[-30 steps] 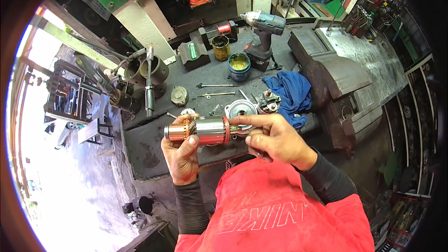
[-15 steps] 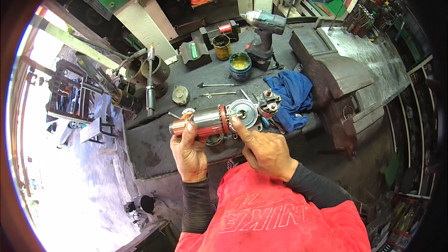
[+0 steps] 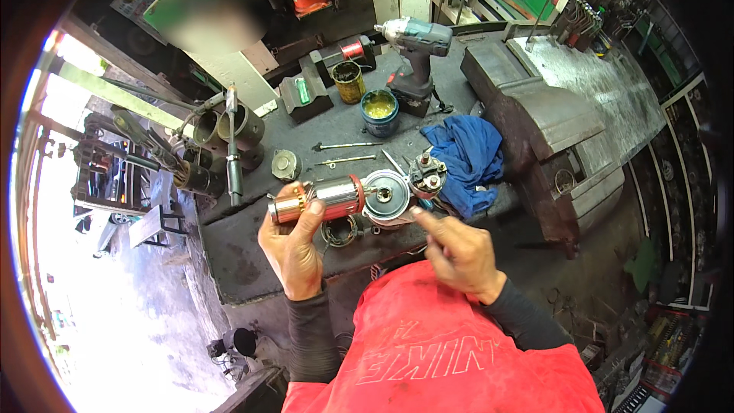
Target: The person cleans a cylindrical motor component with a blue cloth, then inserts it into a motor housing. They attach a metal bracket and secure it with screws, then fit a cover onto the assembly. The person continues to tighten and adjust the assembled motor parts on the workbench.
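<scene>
My left hand (image 3: 294, 256) is closed around the copper end of a motor armature (image 3: 335, 199), a shiny steel cylinder with a red-brown band at its right end, held level over the bench edge. My right hand (image 3: 468, 256) is to the right of it, slightly blurred, index finger stretched out and the other fingers curled, with nothing seen in it. Its fingertip is near a round silver metal housing (image 3: 397, 206) with a hole in the middle. Against that housing sits a solenoid (image 3: 427, 174) with metal terminals. Below the armature, a dark ring-shaped part (image 3: 338, 233) is partly covered.
A dark workbench (image 3: 248, 260) carries a blue rag (image 3: 462, 160), a cordless impact wrench (image 3: 419, 50), a blue grease tub (image 3: 379, 111), a yellow can (image 3: 349, 82), thin tools (image 3: 345, 159) and a round metal cap (image 3: 286, 164). A large vise (image 3: 547, 130) stands at right.
My right hand has drawn back from the armature's right end, moving right and slightly down. The armature has shifted slightly left in my left hand, and the whole view has shifted a little.
</scene>
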`<action>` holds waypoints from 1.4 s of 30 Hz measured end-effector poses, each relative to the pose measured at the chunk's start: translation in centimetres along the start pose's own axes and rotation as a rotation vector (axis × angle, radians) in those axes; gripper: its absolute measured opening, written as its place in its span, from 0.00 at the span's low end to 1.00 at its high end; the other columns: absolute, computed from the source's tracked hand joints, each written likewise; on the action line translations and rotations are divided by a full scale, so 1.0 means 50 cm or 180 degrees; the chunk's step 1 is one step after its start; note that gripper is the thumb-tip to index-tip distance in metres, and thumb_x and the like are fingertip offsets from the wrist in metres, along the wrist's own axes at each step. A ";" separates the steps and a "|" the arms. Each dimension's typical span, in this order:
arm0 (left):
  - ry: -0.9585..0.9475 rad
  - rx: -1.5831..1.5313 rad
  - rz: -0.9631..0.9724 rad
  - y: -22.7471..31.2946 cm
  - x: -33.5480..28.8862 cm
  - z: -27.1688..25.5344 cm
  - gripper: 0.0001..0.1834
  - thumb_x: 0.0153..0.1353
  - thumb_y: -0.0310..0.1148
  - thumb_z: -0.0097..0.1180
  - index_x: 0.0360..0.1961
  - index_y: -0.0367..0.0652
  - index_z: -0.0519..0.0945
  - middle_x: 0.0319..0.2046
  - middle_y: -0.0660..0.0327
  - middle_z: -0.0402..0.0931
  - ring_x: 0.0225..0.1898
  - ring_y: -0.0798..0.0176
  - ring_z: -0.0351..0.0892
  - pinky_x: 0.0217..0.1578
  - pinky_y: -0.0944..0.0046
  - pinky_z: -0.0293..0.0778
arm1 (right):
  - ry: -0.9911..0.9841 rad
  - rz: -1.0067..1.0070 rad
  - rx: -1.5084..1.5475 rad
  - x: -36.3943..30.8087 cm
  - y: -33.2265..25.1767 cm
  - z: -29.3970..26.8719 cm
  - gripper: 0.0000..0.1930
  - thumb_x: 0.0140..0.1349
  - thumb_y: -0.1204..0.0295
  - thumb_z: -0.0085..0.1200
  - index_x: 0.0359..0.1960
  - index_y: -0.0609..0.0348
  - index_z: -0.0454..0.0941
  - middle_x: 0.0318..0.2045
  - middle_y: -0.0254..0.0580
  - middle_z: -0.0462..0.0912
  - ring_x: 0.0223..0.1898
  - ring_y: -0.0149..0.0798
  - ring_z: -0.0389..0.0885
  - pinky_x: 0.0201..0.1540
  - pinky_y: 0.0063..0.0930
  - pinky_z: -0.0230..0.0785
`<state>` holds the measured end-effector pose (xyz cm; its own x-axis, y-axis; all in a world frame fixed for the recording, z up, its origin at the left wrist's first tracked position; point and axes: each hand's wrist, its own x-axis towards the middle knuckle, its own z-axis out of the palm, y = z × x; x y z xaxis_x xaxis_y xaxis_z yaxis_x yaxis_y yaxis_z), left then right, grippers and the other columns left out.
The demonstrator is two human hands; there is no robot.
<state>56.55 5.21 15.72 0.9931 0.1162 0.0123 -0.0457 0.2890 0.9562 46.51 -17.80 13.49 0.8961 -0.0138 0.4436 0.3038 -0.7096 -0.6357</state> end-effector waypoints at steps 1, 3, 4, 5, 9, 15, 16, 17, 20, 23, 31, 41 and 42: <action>-0.0164 0.0457 0.0143 0.009 0.003 0.005 0.23 0.60 0.26 0.73 0.55 0.32 0.81 0.46 0.58 0.84 0.45 0.65 0.84 0.50 0.62 0.82 | 0.0042 0.0214 -0.0002 -0.008 0.008 -0.011 0.31 0.54 0.81 0.59 0.64 0.53 0.81 0.23 0.36 0.74 0.19 0.37 0.74 0.24 0.34 0.70; -0.0418 0.0854 0.0314 0.021 0.009 0.020 0.25 0.56 0.24 0.76 0.55 0.31 0.82 0.44 0.59 0.85 0.44 0.69 0.83 0.49 0.67 0.80 | 0.0212 0.0512 0.0114 -0.020 0.025 -0.033 0.29 0.58 0.83 0.59 0.63 0.53 0.81 0.23 0.37 0.74 0.17 0.35 0.71 0.22 0.31 0.67; -0.0492 0.1036 0.0242 0.026 0.013 0.029 0.26 0.55 0.23 0.76 0.55 0.31 0.82 0.44 0.59 0.85 0.44 0.69 0.83 0.49 0.67 0.80 | 0.0188 0.0693 0.0275 -0.026 0.033 -0.044 0.28 0.59 0.86 0.57 0.63 0.59 0.81 0.28 0.35 0.78 0.23 0.26 0.71 0.27 0.22 0.67; -0.0623 0.1161 0.0240 0.029 0.015 0.038 0.26 0.54 0.23 0.76 0.55 0.31 0.82 0.44 0.60 0.85 0.44 0.69 0.83 0.48 0.67 0.80 | 0.0305 0.0718 0.0370 -0.028 0.042 -0.051 0.27 0.59 0.86 0.57 0.63 0.59 0.81 0.28 0.34 0.79 0.23 0.25 0.70 0.28 0.21 0.66; -0.0950 0.1365 0.0259 0.029 0.023 0.070 0.28 0.51 0.21 0.79 0.54 0.30 0.83 0.44 0.58 0.85 0.43 0.69 0.84 0.49 0.68 0.80 | 0.0647 0.1038 0.0684 -0.037 0.076 -0.069 0.27 0.62 0.85 0.56 0.64 0.59 0.80 0.30 0.33 0.80 0.23 0.22 0.68 0.28 0.19 0.64; -0.1111 0.1872 0.0255 0.023 0.028 0.088 0.28 0.49 0.21 0.80 0.53 0.30 0.83 0.44 0.57 0.86 0.44 0.68 0.85 0.49 0.67 0.80 | 0.0813 0.1483 0.1048 -0.066 0.112 -0.066 0.27 0.63 0.85 0.56 0.65 0.56 0.80 0.30 0.34 0.80 0.20 0.21 0.68 0.26 0.20 0.65; -0.1138 0.1929 0.0288 0.023 0.028 0.090 0.28 0.49 0.21 0.80 0.53 0.30 0.83 0.44 0.57 0.85 0.44 0.68 0.85 0.49 0.67 0.80 | 0.0792 0.1542 0.1108 -0.071 0.117 -0.064 0.27 0.63 0.85 0.56 0.65 0.56 0.80 0.30 0.34 0.80 0.20 0.21 0.68 0.26 0.19 0.65; -0.1155 0.1877 0.0210 0.022 0.027 0.092 0.28 0.49 0.21 0.80 0.53 0.30 0.83 0.44 0.57 0.85 0.44 0.67 0.85 0.49 0.66 0.80 | 0.0775 0.1549 0.1115 -0.074 0.122 -0.061 0.27 0.63 0.85 0.56 0.65 0.56 0.79 0.30 0.35 0.80 0.20 0.22 0.69 0.26 0.20 0.66; -0.1199 0.2103 0.0310 0.022 0.022 0.103 0.28 0.48 0.22 0.81 0.52 0.31 0.84 0.46 0.57 0.85 0.45 0.68 0.85 0.49 0.66 0.80 | 0.0730 0.1598 0.1131 -0.077 0.133 -0.058 0.27 0.63 0.84 0.57 0.65 0.56 0.79 0.31 0.36 0.81 0.20 0.23 0.69 0.26 0.21 0.66; -0.1288 0.2489 0.0305 0.025 0.016 0.119 0.29 0.46 0.24 0.82 0.51 0.33 0.85 0.48 0.55 0.85 0.45 0.66 0.86 0.50 0.65 0.80 | 0.0700 0.1576 0.1100 -0.072 0.143 -0.061 0.27 0.63 0.83 0.57 0.66 0.56 0.79 0.31 0.38 0.82 0.20 0.25 0.70 0.26 0.22 0.67; -0.1430 0.3175 0.0403 0.039 0.018 0.163 0.28 0.47 0.28 0.82 0.51 0.36 0.85 0.39 0.61 0.88 0.42 0.69 0.85 0.48 0.66 0.80 | 0.0620 0.1575 0.1177 -0.050 0.159 -0.070 0.25 0.64 0.83 0.57 0.64 0.57 0.80 0.31 0.37 0.82 0.20 0.25 0.72 0.26 0.22 0.67; -0.2116 0.2781 0.0163 0.043 0.041 0.141 0.33 0.45 0.19 0.78 0.56 0.34 0.83 0.55 0.54 0.84 0.56 0.63 0.82 0.60 0.61 0.76 | 0.0657 0.1632 0.1377 -0.008 0.195 -0.058 0.21 0.68 0.82 0.55 0.62 0.62 0.81 0.28 0.33 0.80 0.23 0.20 0.71 0.27 0.19 0.65; -0.2278 0.2634 0.0091 0.046 0.051 0.137 0.33 0.44 0.18 0.78 0.56 0.34 0.83 0.56 0.54 0.84 0.57 0.63 0.81 0.61 0.61 0.75 | 0.0577 0.1777 0.1537 0.001 0.201 -0.057 0.21 0.69 0.83 0.53 0.63 0.63 0.80 0.32 0.30 0.81 0.26 0.17 0.70 0.28 0.15 0.64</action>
<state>59.70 -0.33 19.94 0.8376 -0.5438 -0.0514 -0.2491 -0.4640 0.8501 48.68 -26.96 8.91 0.9038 -0.4255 0.0451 -0.0342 -0.1768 -0.9836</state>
